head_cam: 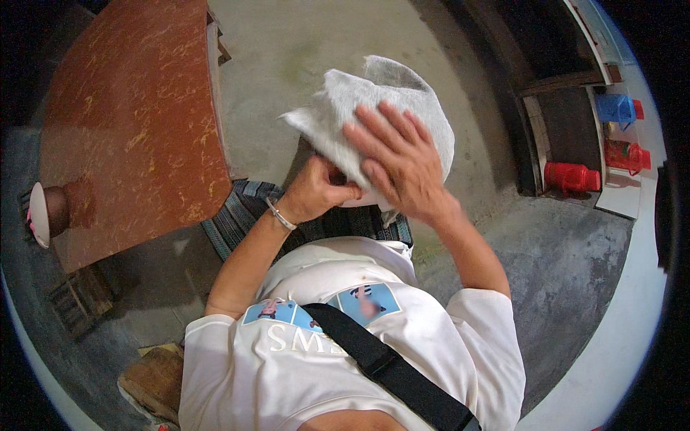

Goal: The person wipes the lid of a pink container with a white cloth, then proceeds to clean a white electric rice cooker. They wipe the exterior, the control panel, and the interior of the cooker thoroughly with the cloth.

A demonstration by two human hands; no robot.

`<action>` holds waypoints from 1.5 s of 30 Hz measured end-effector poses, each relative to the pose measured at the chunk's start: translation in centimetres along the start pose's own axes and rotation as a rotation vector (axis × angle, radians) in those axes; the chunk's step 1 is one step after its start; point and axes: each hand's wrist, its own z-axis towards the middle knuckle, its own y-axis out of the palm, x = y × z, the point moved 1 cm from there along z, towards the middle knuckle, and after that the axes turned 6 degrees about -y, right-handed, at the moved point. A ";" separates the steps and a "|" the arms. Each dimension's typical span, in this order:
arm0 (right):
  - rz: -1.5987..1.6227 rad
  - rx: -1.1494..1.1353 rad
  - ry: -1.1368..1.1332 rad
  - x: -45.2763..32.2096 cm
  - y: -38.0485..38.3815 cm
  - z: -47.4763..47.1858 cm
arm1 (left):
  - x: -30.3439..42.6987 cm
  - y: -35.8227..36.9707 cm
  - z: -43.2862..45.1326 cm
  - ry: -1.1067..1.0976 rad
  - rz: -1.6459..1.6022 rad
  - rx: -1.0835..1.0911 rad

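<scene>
In the head view, a crumpled light grey cloth [385, 94] is held up before my waist. My left hand [318, 188], with a silver bracelet at the wrist, grips its lower left edge between thumb and fingers. Spread fingers of my right hand [404, 161] lie flat on top of the cloth, and that hand looks slightly blurred. Part of a pale surface shows below the cloth, between the hands; what it is I cannot tell. Striped dark fabric [242, 215] covers my lap underneath.
A reddish-brown table [135, 124] stands at the left, with a white-rimmed round object [39, 215] at its far edge. On the right, a red thermos flask [571, 178] stands by a dark cabinet [571, 118], near a blue flask [614, 108]. A wooden block [153, 380] lies lower left.
</scene>
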 end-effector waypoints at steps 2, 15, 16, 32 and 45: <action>0.067 -0.006 0.067 2.3 0.4 2.2 | 0.1 1.0 -0.1 0.105 0.019 0.062; -0.131 0.050 0.185 1.1 -0.2 -0.3 | 0.2 1.5 -0.7 0.141 -0.101 0.106; -0.115 0.046 0.164 -0.3 0.0 -1.4 | 0.1 1.3 -0.4 0.149 -0.122 0.101; 0.346 -0.397 0.315 5.2 0.5 6.3 | -0.5 -0.1 -2.0 0.017 0.135 -0.091; -0.067 0.033 0.044 0.2 -0.2 1.1 | 0.8 1.1 0.7 0.155 -0.206 0.057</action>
